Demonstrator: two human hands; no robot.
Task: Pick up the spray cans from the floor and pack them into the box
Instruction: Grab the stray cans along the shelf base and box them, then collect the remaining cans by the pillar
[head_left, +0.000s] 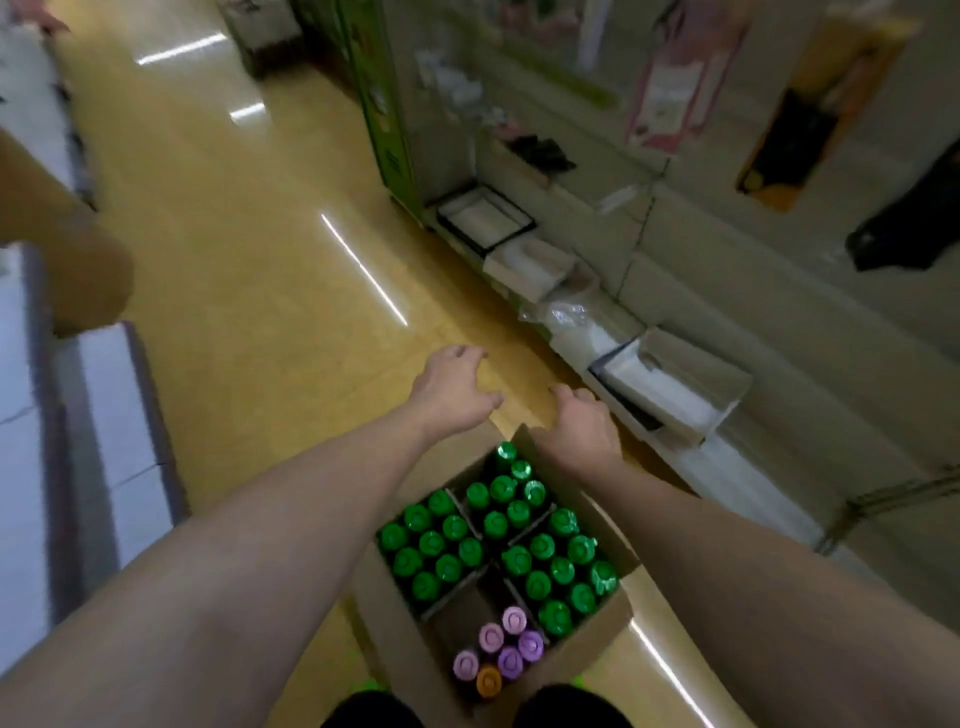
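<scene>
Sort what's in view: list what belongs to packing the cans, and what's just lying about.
Job: box; green-capped cans; purple-capped cans; orange-capped can; left hand and right hand, both holding nothing.

Lying about: open white trays on the low shelf; plastic wrap; white cartons at left.

Both arms reach out over a cardboard box (587, 656) on the yellow floor (249, 291). The left hand (453, 385) and the right hand (583, 422) are past the far end of the box, fingers loose and holding nothing. Below the hands, the box has four parts. Three are full of green-capped spray cans (431, 543). The part nearest the person holds purple-capped cans (511, 647) and one orange-capped can (488, 680). Right of the right hand are low shelves (670, 395).
</scene>
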